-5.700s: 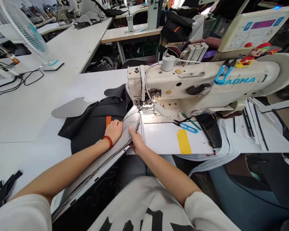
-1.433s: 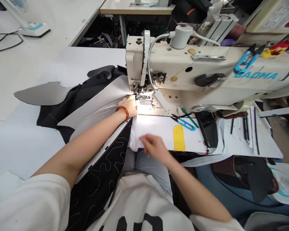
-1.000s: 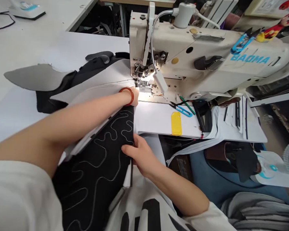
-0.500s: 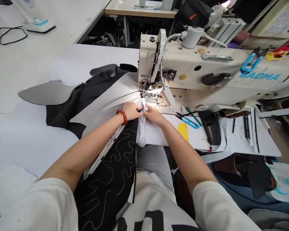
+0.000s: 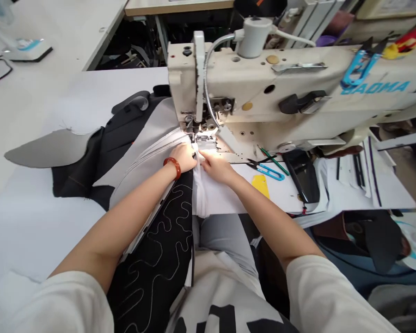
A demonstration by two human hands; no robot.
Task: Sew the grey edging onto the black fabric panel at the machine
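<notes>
At the sewing machine (image 5: 229,74), a piece of black fabric with wavy white stitching (image 5: 162,245) and a grey underside (image 5: 145,138) runs up to the lit needle area. My left hand (image 5: 183,157), with a red bead bracelet above it, is closed on the fabric's edge just in front of the presser foot. Close on its right, my right hand (image 5: 217,167) has its fingertips on a white strip (image 5: 201,194) that trails down over the table's front edge. The fingertips of my left hand are partly hidden.
Blue thread snips (image 5: 270,171), a green pencil (image 5: 275,162) and a yellow card (image 5: 260,186) lie right of my hands. Farther right sit a black phone-like object (image 5: 301,175) and white strips. Another pair of snips (image 5: 358,67) rests on the machine head.
My view has shifted, so the machine appears farther left and nearer. Both hands stay close to the needle; the right fingers now look straighter along the white strip.
</notes>
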